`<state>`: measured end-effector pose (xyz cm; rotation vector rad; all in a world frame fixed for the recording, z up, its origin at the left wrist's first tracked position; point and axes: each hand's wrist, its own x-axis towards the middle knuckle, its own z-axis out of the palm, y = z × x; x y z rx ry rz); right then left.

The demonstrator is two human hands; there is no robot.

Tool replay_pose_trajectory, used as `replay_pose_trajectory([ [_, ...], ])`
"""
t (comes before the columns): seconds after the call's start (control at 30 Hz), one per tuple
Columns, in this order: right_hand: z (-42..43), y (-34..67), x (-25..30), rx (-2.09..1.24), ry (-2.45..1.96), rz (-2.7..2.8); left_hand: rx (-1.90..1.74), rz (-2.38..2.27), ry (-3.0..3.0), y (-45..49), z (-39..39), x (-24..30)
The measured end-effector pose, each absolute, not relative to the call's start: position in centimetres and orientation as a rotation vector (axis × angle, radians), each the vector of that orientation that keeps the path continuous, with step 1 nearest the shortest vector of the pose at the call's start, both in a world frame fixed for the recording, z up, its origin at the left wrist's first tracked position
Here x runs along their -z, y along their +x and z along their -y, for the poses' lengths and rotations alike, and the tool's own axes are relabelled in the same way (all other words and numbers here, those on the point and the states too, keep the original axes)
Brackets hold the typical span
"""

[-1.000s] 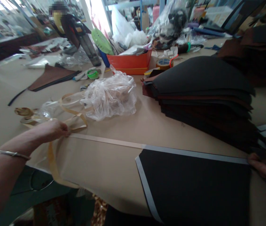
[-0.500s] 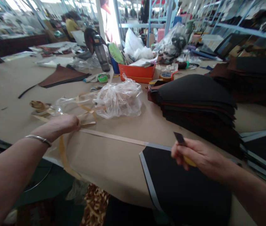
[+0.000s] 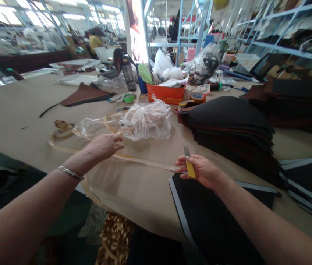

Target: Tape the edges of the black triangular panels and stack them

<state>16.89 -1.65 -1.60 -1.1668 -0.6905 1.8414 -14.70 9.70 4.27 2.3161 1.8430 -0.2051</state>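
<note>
Strip point(image 3: 147, 162): pale, narrow, flat on bench point(image 3: 141, 187), running from under/beside left hand to upper left corner of black panel point(image 3: 208, 221); right fingers cover that end, so can't tell if it touches the panel. Probably very light, limp lengthwise, easy to crease or twist; best pinched flat near an end, across its width. Panel lies at the bench's near edge, grey edging point(image 3: 180, 209) on its left and top sides; looks like a thin, floppy sheet, likely light, best held flat by the palm or lifted by two corners. Right hand point(image 3: 204, 172) is over the panel's top edge, grip closed on cutter point(image 3: 190, 168), blade up, yellow handle against the fingers. Cutter likely light and stiff; hold by handle only, blade looks bare. Left hand point(image 3: 106, 145) is above the strip's left part, fingers bunched; can't tell whether its grip pinches anything. Bracelet point(image 3: 70, 172) on left wrist. Left of that hand: roll point(image 3: 63, 127) with loose loops, soft, likely to tangle. Just beyond: clear bag point(image 3: 150, 123), crumpled, probably slippery. Right: dark stack point(image 3: 227, 116), layers fanned, may slide. Farther back: orange box point(image 3: 165, 95), green tape point(image 3: 128, 98), bottle point(image 3: 128, 76). Below bench edge: curled scraps point(image 3: 114, 235). Far left back, person in yellow point(image 3: 94, 42).
</note>
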Motion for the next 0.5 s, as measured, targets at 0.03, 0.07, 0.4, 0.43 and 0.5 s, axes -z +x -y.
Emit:
replay_pose_trajectory([
  [0.03, 2.1, 17.2, 1.2, -1.805, -1.177, 0.766, 0.157, -1.764, 2.361, -13.1, -8.9, -3.9],
  [0.07, 2.5, 17.5, 0.9, -1.757, -1.201, 0.856, 0.115, -1.68, 2.396, -11.3, -8.0, -3.3],
  [0.4, 4.0, 16.2, 3.2, -1.402, -1.54, 1.198, 0.267, -1.257, 2.589, -0.7, -4.1, 0.8],
  [0.43, 3.9, 15.9, 3.5, -1.422, -1.54, 1.189, 0.32, -1.259, 2.597, -0.5, -4.2, 0.7],
  [0.5, 3.7, 15.2, 4.0, -1.447, -1.549, 1.166, 0.414, -1.262, 2.611, -0.3, -4.4, 0.3],
])
